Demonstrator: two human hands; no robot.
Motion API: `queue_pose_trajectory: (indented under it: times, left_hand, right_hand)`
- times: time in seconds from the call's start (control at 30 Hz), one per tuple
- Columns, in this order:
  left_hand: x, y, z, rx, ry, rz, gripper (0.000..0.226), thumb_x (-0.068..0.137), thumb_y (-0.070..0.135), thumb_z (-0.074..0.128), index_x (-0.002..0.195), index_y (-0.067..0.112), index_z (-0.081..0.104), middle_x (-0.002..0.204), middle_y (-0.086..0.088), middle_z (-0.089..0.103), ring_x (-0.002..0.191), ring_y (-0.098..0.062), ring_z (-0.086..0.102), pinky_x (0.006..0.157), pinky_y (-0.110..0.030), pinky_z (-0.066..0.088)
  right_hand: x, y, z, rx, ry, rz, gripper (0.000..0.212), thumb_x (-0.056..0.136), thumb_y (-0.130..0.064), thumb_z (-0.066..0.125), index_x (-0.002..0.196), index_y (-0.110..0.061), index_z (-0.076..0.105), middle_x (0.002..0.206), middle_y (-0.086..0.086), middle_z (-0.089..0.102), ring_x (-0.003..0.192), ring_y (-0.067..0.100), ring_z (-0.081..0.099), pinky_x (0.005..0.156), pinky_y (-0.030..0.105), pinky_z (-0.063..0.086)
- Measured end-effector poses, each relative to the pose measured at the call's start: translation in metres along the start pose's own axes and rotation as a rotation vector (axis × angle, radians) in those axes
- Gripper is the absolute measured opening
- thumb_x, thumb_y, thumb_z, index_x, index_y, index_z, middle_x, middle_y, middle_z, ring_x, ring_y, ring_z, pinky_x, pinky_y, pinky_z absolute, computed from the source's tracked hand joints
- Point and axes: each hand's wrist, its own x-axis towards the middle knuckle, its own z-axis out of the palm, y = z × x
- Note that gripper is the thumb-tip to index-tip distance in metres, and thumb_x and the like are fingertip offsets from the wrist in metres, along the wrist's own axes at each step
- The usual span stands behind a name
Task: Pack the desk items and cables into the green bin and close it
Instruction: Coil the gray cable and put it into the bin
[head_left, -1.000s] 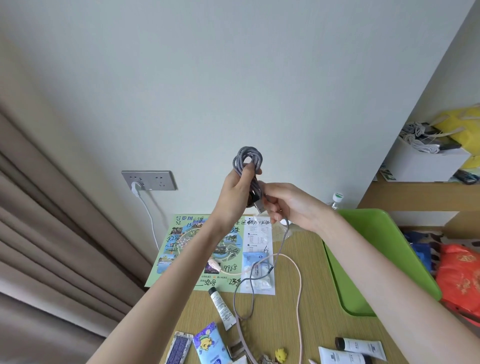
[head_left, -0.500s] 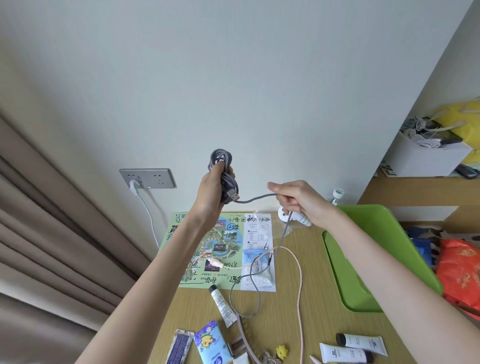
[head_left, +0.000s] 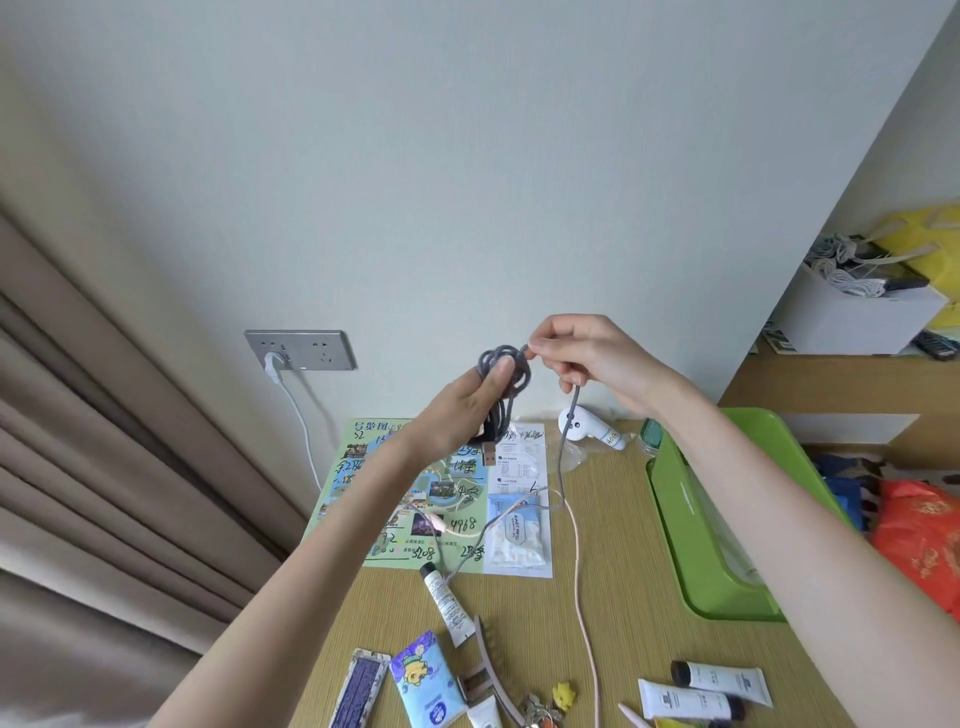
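My left hand (head_left: 462, 410) holds a coil of grey braided cable (head_left: 506, 382) up in front of the wall, its USB plug hanging below the palm. My right hand (head_left: 582, 358) pinches the loose strand of the same cable at the top of the coil; the rest of the strand drops to the desk. The green bin (head_left: 691, 525) stands open at the right of the desk, partly behind my right forearm. A pink cable (head_left: 582, 582) snakes across the desk.
On the wooden desk (head_left: 618, 571) lie a green map sheet (head_left: 363, 493), a wipes packet (head_left: 519, 535), cream tubes (head_left: 447, 603), a tissue pack (head_left: 428, 680), a hair clip, keys and a white handheld device (head_left: 592, 428). A wall socket (head_left: 301, 349) holds a white plug. Shelves with boxes and bags stand at right.
My right hand has swung from out at the right back to the top of the coil, laying another loop of grey cable. Less slack lies on the desk.
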Motion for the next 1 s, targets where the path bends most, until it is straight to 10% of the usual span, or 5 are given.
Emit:
queue_pose_trajectory:
  times: [0.1, 0.33, 0.67, 0.83, 1.0]
  left_hand:
    - [-0.001, 0.005, 0.011, 0.002, -0.093, -0.027, 0.056, 0.096, 0.057, 0.037, 0.115, 0.009, 0.058, 0.103, -0.007, 0.062, 0.091, -0.017, 0.053, 0.091, -0.040, 0.043]
    - [0.000, 0.013, 0.005, -0.192, 0.077, -0.054, 0.038, 0.097, 0.042, 0.042, 0.086, 0.017, 0.069, 0.081, 0.004, 0.054, 0.069, -0.003, 0.048, 0.064, -0.015, 0.039]
    - [-0.002, 0.031, 0.008, -0.379, 0.237, -0.001, 0.033, 0.103, 0.027, 0.038, 0.075, 0.011, 0.046, 0.046, 0.006, 0.050, 0.038, -0.011, 0.049, 0.040, -0.016, 0.039]
    - [0.001, 0.039, 0.016, -0.521, 0.267, -0.008, 0.037, 0.102, 0.022, 0.039, 0.107, -0.012, 0.053, 0.069, -0.021, 0.052, 0.043, -0.028, 0.056, 0.038, -0.026, 0.045]
    - [0.007, 0.032, 0.009, -0.636, 0.338, -0.021, 0.032, 0.097, 0.029, 0.040, 0.099, 0.011, 0.066, 0.048, -0.005, 0.053, 0.035, -0.024, 0.047, 0.041, -0.023, 0.038]
  right_hand:
    - [0.001, -0.006, 0.011, -0.061, 0.053, -0.067, 0.010, 0.092, -0.015, 0.063, 0.083, -0.012, 0.065, 0.054, -0.009, 0.050, 0.045, 0.004, 0.041, 0.047, 0.015, 0.038]
    - [0.001, 0.002, 0.017, 0.069, 0.180, -0.001, 0.024, 0.099, -0.029, 0.052, 0.082, -0.013, 0.052, 0.055, -0.003, 0.035, 0.043, 0.010, 0.030, 0.049, 0.024, 0.042]
    - [0.001, 0.016, 0.052, 0.233, 0.109, 0.056, 0.043, 0.103, -0.047, 0.029, 0.076, -0.016, 0.043, 0.052, -0.008, 0.033, 0.043, 0.010, 0.030, 0.046, 0.021, 0.041]
    - [0.002, 0.019, 0.071, 0.209, 0.198, -0.017, 0.043, 0.106, -0.037, 0.023, 0.074, -0.017, 0.043, 0.045, -0.011, 0.044, 0.041, 0.003, 0.044, 0.041, 0.017, 0.036]
    - [0.007, 0.025, 0.082, 0.093, 0.257, -0.062, 0.037, 0.107, -0.026, 0.024, 0.084, -0.008, 0.046, 0.058, -0.005, 0.046, 0.053, 0.013, 0.042, 0.048, 0.030, 0.035]
